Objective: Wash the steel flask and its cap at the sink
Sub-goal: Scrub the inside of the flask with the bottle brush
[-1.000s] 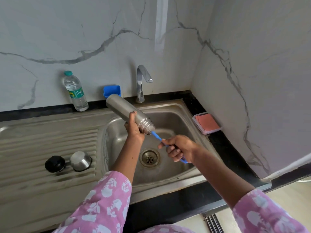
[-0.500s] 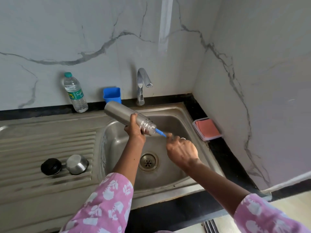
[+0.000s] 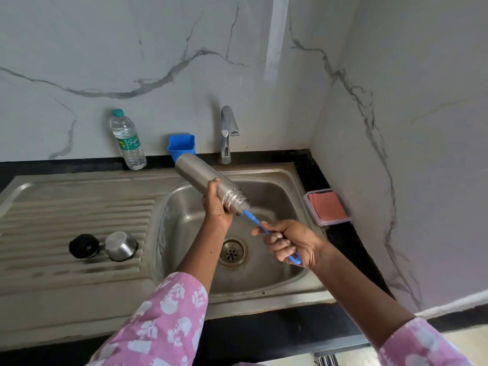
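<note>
Steel flask [image 3: 200,175] is tilted over the sink basin [image 3: 274,191], mouth down-right. Left hand [image 3: 216,207] wraps it just above the threaded neck, thumb on the body. Blue brush handle [image 3: 253,220] goes into the mouth; right hand [image 3: 289,243] grips its other end, fingers curled.

On the drainboard [image 3: 66,207], 2 pcs side by side: black cap [image 3: 83,246] & steel cup lid [image 3: 121,245].

At the marble wall: water bottle [image 3: 128,141], blue holder [image 3: 182,146], tap [image 3: 227,133]. Pink sponge box [image 3: 327,208] sits on black counter, right.

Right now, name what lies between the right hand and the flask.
Head view: a blue brush handle stretches from the right hand into the steel flask.
</note>
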